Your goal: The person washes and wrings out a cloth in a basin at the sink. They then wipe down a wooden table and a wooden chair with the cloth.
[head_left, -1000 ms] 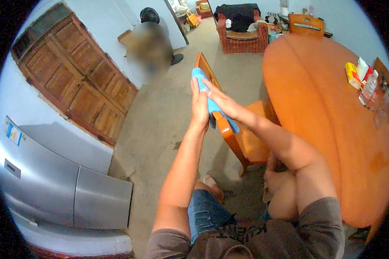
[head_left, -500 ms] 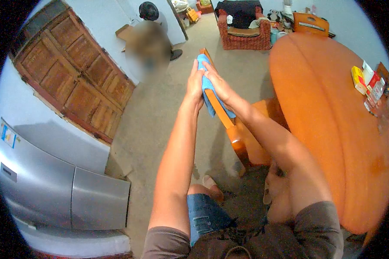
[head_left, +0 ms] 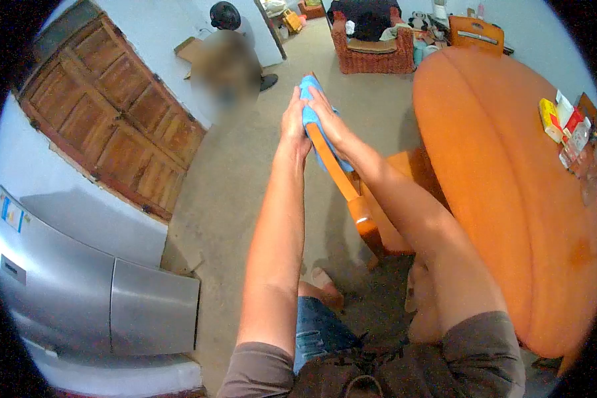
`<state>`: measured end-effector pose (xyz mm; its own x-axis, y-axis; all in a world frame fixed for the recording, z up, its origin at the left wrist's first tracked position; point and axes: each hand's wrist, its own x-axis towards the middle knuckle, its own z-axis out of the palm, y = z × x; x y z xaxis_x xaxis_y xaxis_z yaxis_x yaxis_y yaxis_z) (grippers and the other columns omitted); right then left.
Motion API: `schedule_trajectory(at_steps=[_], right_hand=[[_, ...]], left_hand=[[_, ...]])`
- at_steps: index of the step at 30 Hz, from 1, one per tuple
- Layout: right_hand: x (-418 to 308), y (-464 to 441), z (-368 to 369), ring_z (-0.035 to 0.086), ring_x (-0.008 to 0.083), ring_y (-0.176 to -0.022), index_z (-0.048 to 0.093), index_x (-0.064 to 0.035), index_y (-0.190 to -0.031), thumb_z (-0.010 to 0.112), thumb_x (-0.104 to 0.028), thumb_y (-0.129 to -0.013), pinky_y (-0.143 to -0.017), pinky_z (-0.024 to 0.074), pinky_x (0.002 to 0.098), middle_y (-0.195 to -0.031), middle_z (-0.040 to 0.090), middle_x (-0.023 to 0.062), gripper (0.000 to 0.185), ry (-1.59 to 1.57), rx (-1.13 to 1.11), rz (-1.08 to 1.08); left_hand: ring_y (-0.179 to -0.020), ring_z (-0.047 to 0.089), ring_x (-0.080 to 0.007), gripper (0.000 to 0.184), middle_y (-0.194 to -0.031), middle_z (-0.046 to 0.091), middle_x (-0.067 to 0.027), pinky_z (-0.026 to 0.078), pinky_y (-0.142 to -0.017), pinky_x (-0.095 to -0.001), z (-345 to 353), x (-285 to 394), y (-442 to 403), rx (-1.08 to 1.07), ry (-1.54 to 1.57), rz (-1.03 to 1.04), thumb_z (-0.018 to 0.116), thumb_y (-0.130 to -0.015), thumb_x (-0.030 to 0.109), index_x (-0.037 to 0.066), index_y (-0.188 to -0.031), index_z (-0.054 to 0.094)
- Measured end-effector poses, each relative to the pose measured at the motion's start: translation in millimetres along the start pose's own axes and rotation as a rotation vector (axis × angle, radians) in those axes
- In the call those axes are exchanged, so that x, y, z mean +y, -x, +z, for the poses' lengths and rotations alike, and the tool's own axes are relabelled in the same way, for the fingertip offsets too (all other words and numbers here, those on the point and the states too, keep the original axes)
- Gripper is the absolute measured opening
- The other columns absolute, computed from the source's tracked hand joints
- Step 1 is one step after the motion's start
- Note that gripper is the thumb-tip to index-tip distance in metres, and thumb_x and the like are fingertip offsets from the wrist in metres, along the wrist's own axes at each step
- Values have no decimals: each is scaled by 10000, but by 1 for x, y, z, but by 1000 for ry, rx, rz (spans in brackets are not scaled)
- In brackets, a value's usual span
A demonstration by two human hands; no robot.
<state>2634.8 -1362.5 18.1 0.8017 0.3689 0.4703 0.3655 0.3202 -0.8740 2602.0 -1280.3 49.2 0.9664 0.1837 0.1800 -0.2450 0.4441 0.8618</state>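
A blue cloth (head_left: pixel 310 85) is folded over the top edge of an orange-brown wooden chair's backrest (head_left: pixel 335 163), near its far end. Flat against the near left side, my left hand (head_left: pixel 294 121) presses the cloth to the wood. My right hand (head_left: pixel 328 121) lies on the opposite side, its fingers stretched along the cloth, so the rail is between both palms. A loose part of the cloth hangs below my right hand. The chair seat (head_left: pixel 393 219) shows partly under my right forearm.
To the right stands a long wooden table (head_left: pixel 484 172) with a yellow box (head_left: pixel 549 119) and plastic packaging on it. A silver fridge (head_left: pixel 60 272) is at lower left, below wooden doors (head_left: pixel 113 113). Farther back are a red armchair (head_left: pixel 375 60) and a blurred shape beside a black fan (head_left: pixel 225 15).
Both hands and the cloth have slid slightly toward the far end of the chair's top rail. More bare wood shows on the near side.
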Motion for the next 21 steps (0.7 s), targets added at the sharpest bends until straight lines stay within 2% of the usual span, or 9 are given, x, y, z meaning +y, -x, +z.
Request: schedule_trajectory(at_steps=[4,11,17,19,20,21], right_hand=[[-9,14,-6,52,265,-1402,220,-51,-1428,328,-367,-933,-1121,65,362,-1504,128,154,597,37,-30,75],[-23,47,-16,41,259,-1402,193,-62,-1437,304,-364,-946,-1123,54,363,-1507,115,145,587,26,-144,85],[-59,92,-29,93,236,-1392,146,-99,-1454,319,-329,-962,-1119,87,344,-1514,110,104,569,-24,-320,132],[-71,104,-32,111,225,-1385,123,-132,-1461,325,-316,-967,-1116,102,341,-1515,101,93,565,-118,-393,235],[-77,109,-35,128,229,-1381,104,-154,-1465,320,-334,-971,-1112,122,344,-1514,106,99,568,10,-405,251],[-77,113,-39,128,229,-1381,104,-154,-1465,320,-334,-971,-1112,122,344,-1514,106,99,568,9,-405,245]], left_hand=[[-1147,491,-270,599,-1381,391,-122,404,-970,-397,16,5,18,66,-54,-18,443,-894,143,112,-1444,210],[-1186,457,-269,589,-1412,344,-140,393,-973,-387,32,-2,58,108,-159,40,400,-906,148,133,-1453,184],[-1226,413,-275,615,-1449,274,-152,364,-993,-362,37,-21,95,95,-256,164,364,-889,129,131,-1462,141],[-1233,406,-267,613,-1453,261,-155,363,-993,-350,40,-25,107,132,-331,212,362,-892,130,128,-1462,138],[-1246,392,-262,608,-1461,245,-149,356,-1000,-346,37,-24,115,63,-279,180,357,-897,128,124,-1462,134],[-1246,392,-262,608,-1461,245,-149,356,-1000,-346,38,-28,120,61,-282,184,357,-897,128,124,-1462,134]])
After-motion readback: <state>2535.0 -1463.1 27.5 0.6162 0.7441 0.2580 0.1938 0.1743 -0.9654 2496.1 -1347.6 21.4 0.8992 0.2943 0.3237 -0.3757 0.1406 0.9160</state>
